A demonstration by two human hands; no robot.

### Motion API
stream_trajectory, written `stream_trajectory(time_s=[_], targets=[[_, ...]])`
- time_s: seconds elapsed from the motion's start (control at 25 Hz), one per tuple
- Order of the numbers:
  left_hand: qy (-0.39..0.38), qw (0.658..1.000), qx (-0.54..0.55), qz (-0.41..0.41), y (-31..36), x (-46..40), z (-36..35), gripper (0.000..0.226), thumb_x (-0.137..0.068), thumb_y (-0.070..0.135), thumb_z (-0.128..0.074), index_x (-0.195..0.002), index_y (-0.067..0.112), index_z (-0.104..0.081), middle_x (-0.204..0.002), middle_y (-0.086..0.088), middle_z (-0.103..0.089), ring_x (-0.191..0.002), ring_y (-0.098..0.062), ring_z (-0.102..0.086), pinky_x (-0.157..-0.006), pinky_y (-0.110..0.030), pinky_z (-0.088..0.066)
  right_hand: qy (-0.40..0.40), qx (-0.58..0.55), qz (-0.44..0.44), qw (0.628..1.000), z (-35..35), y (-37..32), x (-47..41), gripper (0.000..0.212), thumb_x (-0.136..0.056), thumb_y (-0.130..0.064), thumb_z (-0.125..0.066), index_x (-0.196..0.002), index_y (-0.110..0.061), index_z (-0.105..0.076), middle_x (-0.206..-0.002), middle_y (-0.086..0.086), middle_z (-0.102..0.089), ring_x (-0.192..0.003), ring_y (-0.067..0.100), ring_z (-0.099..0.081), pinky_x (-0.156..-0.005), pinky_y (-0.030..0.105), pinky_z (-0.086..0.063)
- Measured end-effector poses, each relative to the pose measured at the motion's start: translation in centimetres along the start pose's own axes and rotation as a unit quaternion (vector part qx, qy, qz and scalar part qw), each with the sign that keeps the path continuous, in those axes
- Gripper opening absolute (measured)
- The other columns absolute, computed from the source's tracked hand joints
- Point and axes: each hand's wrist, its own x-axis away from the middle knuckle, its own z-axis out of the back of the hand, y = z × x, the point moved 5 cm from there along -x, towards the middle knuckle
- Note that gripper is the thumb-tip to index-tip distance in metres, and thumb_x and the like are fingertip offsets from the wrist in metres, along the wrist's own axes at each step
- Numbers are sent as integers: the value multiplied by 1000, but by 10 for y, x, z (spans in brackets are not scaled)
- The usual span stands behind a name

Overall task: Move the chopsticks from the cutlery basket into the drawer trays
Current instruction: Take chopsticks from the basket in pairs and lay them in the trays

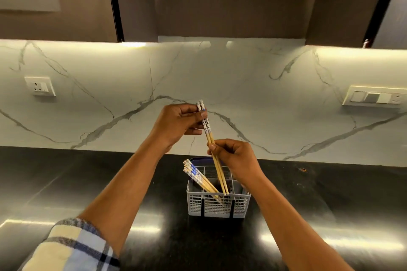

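A grey plastic cutlery basket (218,204) stands on the black counter in front of me. Several wooden chopsticks with blue-and-white patterned tops (198,177) lean to the left inside it. A pair of chopsticks (217,160) rises out of the basket, with its tips still just inside the rim. My left hand (178,124) pinches the pair's patterned top end. Lower down, my right hand (235,158) grips the same pair at mid-shaft. No drawer or tray is in view.
The glossy black counter (88,193) stretches left and right of the basket. A white marble backsplash (242,86) rises behind it, with a socket (40,87) at left and a switch plate (374,97) at right. Dark cabinets and a range hood hang overhead.
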Motion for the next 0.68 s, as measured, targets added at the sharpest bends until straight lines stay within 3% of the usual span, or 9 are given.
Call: stream_trajectory(time_s=[0.2, 0.4, 0.48, 0.56, 0.68], targets=[[-45, 998, 44, 21, 17, 7, -25, 12, -88, 11, -70, -96, 18, -75, -91, -7, -79, -84, -24, -77, -68, -30, -62, 2, -36, -2, 999, 16, -9, 19, 17, -90, -22, -68, -81, -31, -79, -85, 3, -77, -87, 31, -71, -86, 43, -60], [-64, 995, 59, 46, 24, 16, -44, 10, -87, 7, -70, -94, 13, -74, -88, -11, -79, -81, -26, -77, -65, -29, -61, -23, -31, -31, 999, 31, 8, 49, 13, -89, -24, -69, -90, -33, -79, -89, 2, -78, -88, 19, -73, -84, 31, -58], [-53, 993, 84, 71, 17, 21, -45, 9, -87, 6, -70, -94, 11, -74, -87, -11, -79, -80, -25, -77, -63, -28, -61, -41, -24, -62, 997, 37, 25, 71, 10, -85, -33, -72, -93, -31, -78, -90, 2, -78, -89, 18, -73, -84, 32, -58], [-46, 986, 111, 116, -7, 37, -51, 10, -85, 6, -71, -94, 9, -74, -88, -13, -78, -80, -26, -77, -63, -29, -61, -64, -17, -103, 993, 39, 50, 102, 23, -79, -45, -74, -94, -28, -78, -91, 2, -78, -90, 19, -73, -85, 34, -59], [-56, 964, 151, 211, -81, 98, -78, 11, -88, 8, -69, -98, 8, -74, -92, -15, -78, -84, -27, -77, -65, -31, -62, -101, 20, -187, 977, 33, 103, 172, 14, -85, -39, -73, -91, -28, -78, -88, -1, -78, -83, 13, -74, -76, 27, -58]])
